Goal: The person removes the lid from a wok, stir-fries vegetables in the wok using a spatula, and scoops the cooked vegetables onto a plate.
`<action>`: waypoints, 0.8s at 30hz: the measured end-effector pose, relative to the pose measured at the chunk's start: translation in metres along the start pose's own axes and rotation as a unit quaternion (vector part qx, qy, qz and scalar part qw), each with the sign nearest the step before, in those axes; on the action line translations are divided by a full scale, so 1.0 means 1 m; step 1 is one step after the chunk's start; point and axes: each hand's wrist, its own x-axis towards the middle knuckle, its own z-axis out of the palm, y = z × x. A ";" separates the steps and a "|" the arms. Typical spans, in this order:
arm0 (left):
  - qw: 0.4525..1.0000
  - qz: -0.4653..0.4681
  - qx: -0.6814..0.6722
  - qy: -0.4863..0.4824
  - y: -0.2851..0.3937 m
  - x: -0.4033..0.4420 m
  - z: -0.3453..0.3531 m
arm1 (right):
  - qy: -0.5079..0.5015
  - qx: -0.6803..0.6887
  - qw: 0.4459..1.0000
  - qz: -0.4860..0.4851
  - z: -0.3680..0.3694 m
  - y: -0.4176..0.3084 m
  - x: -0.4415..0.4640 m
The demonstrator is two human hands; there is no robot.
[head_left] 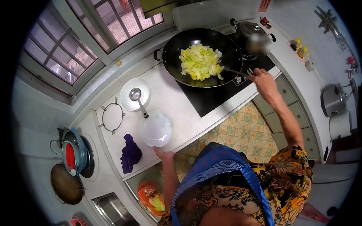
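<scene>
Blue woven strap (pixel 260 189) lay nearest. Right grip (pixel 264 83), closed round a slim metal spatula (pixel 238 72), seemed at the stirring step; chopped yellow-green leaves (pixel 201 62), leftward in the round black wok (pixel 174 56), called for turning. Left grip (pixel 165 154) touched a white bowl (pixel 156 130), hold unclear.

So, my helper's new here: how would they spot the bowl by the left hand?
Start at the black wok on the stove. On the white counter beside it, find the pale bowl nearer the front edge, with the left hand at its rim. Unlike the neighbouring white bowl, it doesn't hold the ladle's head.
</scene>
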 end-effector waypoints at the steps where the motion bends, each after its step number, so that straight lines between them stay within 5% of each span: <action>1: 1.000 -0.002 0.003 0.009 0.000 -0.001 0.001 | 0.026 -0.005 1.000 -0.004 0.024 -0.004 0.006; 5: 1.000 0.000 -0.006 0.002 0.001 0.004 0.001 | 0.055 0.012 0.998 -0.002 0.057 -0.013 0.027; 11: 1.000 0.016 0.013 -0.018 0.001 -0.002 -0.001 | 0.038 0.072 0.997 -0.011 0.000 -0.001 0.007; 19: 1.000 -0.001 -0.014 -0.003 0.002 0.001 0.000 | 0.072 0.317 0.944 -0.061 0.038 -0.047 0.034; 24: 0.999 0.009 0.016 0.028 0.003 -0.002 0.005 | 0.059 0.282 0.958 -0.013 0.044 -0.045 0.028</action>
